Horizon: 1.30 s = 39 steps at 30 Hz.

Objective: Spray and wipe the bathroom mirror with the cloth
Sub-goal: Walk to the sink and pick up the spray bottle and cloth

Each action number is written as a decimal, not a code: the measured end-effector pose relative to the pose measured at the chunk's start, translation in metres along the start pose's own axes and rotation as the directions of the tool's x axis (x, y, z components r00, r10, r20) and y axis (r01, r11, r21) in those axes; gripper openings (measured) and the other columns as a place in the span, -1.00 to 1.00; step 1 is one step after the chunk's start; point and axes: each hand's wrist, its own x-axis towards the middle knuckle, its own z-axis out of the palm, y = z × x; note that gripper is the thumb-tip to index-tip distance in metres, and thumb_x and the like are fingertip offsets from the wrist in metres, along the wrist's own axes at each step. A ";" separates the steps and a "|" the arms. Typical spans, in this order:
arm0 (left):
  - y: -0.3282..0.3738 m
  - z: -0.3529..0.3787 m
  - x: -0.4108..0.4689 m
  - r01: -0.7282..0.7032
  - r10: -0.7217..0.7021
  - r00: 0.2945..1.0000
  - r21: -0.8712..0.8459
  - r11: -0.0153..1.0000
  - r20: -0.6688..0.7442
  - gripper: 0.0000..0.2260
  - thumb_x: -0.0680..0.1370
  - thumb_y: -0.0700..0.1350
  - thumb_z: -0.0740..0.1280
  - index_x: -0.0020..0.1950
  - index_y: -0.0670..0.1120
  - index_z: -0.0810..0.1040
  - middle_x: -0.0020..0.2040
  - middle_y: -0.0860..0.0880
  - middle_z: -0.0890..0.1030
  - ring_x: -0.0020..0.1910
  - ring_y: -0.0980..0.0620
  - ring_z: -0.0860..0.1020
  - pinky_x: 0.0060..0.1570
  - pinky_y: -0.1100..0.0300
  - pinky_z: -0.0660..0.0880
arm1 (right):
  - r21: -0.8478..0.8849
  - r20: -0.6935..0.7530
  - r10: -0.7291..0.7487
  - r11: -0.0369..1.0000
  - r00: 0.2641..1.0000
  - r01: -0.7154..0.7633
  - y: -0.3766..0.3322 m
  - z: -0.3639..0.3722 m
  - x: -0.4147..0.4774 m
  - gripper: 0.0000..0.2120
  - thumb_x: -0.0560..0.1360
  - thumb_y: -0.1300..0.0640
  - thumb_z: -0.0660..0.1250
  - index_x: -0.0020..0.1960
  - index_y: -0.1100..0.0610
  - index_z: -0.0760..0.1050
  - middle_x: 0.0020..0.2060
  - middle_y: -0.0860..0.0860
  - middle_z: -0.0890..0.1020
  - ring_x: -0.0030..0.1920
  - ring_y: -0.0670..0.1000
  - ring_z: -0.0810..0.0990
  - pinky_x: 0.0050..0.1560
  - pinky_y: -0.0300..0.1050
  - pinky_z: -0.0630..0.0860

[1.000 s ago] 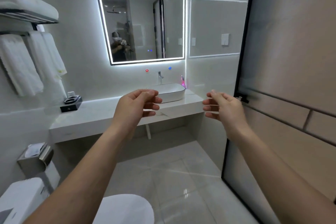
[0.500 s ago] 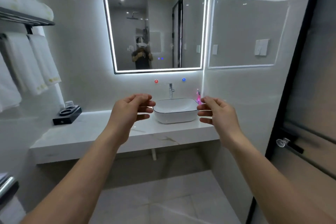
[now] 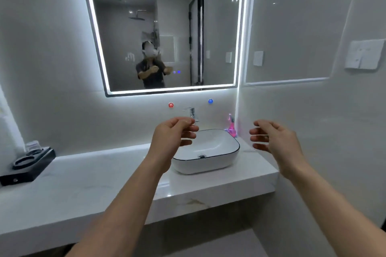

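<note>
The mirror (image 3: pixel 167 31) is the big backlit one on the wall above the counter (image 3: pixel 83 177), and nothing's been sprayed on it as far as I can see, though there's a faint handprint-looking smudge left of the reflected person. Below it sits the white basin (image 3: pixel 208 152) with the tap behind. Both hands are empty: left hand (image 3: pixel 169 142) is loosely curled, fingers half open, hovering in front of the basin, and right hand (image 3: pixel 273 142) is the same, off to the basin's right.

So step 1 is grabbing the gear. The pink spray bottle (image 3: pixel 230 125) is tucked in the corner just behind the basin, closest to the right hand. Reach over the basin rim, not across the tap, and take it around the neck. I can't spot the cloth; something bluish sits at the bottle's base, too blurry to call.
</note>
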 end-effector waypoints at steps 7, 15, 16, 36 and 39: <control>-0.049 0.035 0.136 0.042 -0.044 0.990 0.014 0.999 0.132 -0.86 0.52 -0.18 0.28 -0.13 -0.10 0.64 -0.29 0.00 0.69 -0.34 0.07 0.61 -0.33 0.26 0.55 | 0.011 -0.093 0.056 0.998 0.994 -0.055 0.046 0.024 0.110 -0.85 0.49 0.12 0.24 -0.20 0.11 0.53 -0.33 0.04 0.61 -0.35 -0.01 0.56 -0.32 -0.16 0.53; -0.109 0.068 0.252 0.059 -0.070 0.989 0.084 0.995 0.129 -0.85 0.53 -0.16 0.28 -0.11 -0.10 0.65 -0.24 -0.03 0.70 -0.30 0.06 0.62 -0.26 0.20 0.57 | 0.041 -0.102 0.080 0.996 0.992 -0.076 0.108 0.025 0.238 -0.85 0.48 0.10 0.24 -0.20 0.12 0.54 -0.44 -0.05 0.64 -0.46 -0.14 0.60 -0.35 -0.19 0.54; -0.114 0.072 0.266 0.057 -0.069 0.991 0.100 0.993 0.116 -0.84 0.53 -0.16 0.28 -0.12 -0.09 0.65 -0.24 -0.03 0.70 -0.30 0.06 0.62 -0.24 0.19 0.57 | 0.050 -0.097 0.081 0.996 0.992 -0.077 0.115 0.024 0.256 -0.85 0.49 0.11 0.24 -0.19 0.12 0.54 -0.41 -0.03 0.64 -0.47 -0.17 0.60 -0.35 -0.20 0.54; -0.252 0.166 0.531 0.241 -0.256 0.962 0.142 0.960 0.098 -0.84 0.55 -0.20 0.24 -0.09 -0.12 0.62 -0.21 -0.06 0.68 -0.35 0.11 0.59 -0.27 0.23 0.52 | -0.002 -0.126 0.255 0.966 0.959 -0.257 0.253 0.047 0.531 -0.90 0.48 0.23 0.23 -0.14 0.16 0.52 -0.35 0.05 0.59 -0.50 -0.14 0.57 -0.48 -0.32 0.49; -0.282 0.178 0.563 0.303 -0.317 0.944 0.139 0.943 0.094 -0.84 0.55 -0.23 0.23 -0.12 -0.11 0.61 -0.22 -0.07 0.67 -0.31 0.06 0.59 -0.24 0.20 0.52 | -0.045 -0.148 0.262 0.961 0.954 -0.271 0.269 0.048 0.556 -0.92 0.48 0.25 0.23 -0.09 0.16 0.50 -0.34 0.03 0.61 -0.51 -0.20 0.57 -0.49 -0.35 0.48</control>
